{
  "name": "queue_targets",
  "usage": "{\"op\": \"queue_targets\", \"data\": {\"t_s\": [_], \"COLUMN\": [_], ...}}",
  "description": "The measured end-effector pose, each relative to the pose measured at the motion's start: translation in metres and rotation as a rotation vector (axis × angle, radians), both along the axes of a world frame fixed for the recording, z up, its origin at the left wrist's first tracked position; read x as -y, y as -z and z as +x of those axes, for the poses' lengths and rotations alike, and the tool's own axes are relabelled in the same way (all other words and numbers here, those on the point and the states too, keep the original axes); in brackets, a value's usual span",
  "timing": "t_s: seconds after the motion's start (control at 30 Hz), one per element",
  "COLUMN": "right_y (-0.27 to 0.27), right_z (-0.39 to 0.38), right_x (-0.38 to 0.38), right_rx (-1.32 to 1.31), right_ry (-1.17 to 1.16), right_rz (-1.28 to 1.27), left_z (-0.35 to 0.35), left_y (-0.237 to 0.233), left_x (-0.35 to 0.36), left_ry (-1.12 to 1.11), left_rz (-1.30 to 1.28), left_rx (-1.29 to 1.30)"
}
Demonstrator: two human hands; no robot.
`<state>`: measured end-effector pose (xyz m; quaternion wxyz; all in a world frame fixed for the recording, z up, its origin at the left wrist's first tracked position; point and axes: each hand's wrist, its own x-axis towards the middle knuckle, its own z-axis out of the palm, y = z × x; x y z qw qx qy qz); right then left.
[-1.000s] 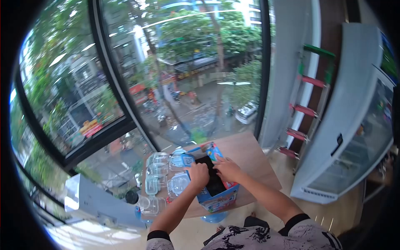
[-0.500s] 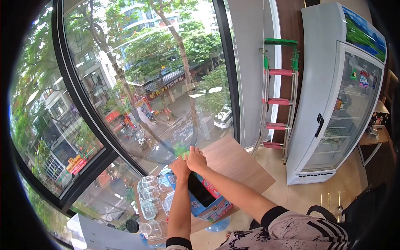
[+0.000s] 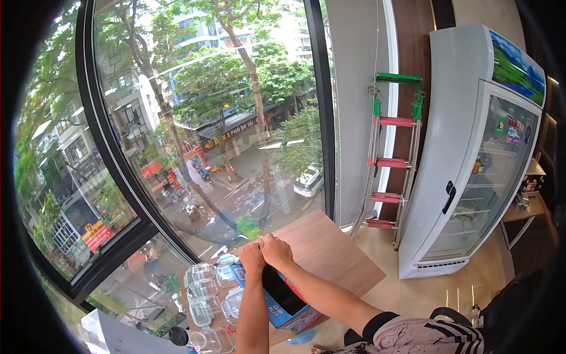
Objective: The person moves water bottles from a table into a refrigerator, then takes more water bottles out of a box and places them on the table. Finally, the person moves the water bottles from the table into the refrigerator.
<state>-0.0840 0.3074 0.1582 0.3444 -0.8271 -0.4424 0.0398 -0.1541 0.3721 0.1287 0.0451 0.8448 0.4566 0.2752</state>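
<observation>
My left hand point(image 3: 252, 258) and my right hand point(image 3: 275, 251) are side by side at the far end of a blue and red cardboard box point(image 3: 276, 311). Both have their fingers curled in, close together. What they grip, if anything, is too small or hidden to make out. The box has a dark, open-looking top between my forearms. Left of it, several clear glass food containers point(image 3: 203, 288) stand on the wooden table point(image 3: 330, 253). My left forearm covers part of the box and the containers near it.
A bottle with a black cap point(image 3: 178, 336) is at the table's near left. The large window point(image 3: 206, 135) rises just beyond the table. To the right are a folding ladder point(image 3: 392, 162) and a glass-door fridge point(image 3: 466, 171). A blue round object point(image 3: 302, 337) is below the table.
My view has tilted up slightly, so the hands and box appear lower. The hands remain together at the box's far end, with the right hand's fingers curled closer to the left.
</observation>
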Motion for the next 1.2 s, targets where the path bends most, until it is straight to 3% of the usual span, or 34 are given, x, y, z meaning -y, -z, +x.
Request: {"op": "queue_targets", "data": {"t_s": [0.4,1.0,1.2], "right_y": [0.004,0.002,0.005], "right_z": [0.003,0.005,0.006], "right_x": [-0.001,-0.001,-0.003], "right_rx": [-0.029,-0.046,0.004], "right_ry": [-0.026,-0.039,-0.047], "right_rz": [-0.019,0.005,0.025], "left_z": [0.000,0.001,-0.002], "left_y": [0.009,0.005,0.004], "left_x": [-0.001,0.003,-0.002], "left_ry": [-0.011,-0.012,0.028], "left_rz": [0.120,0.102,0.014], "left_rx": [0.030,0.094,-0.052]}}
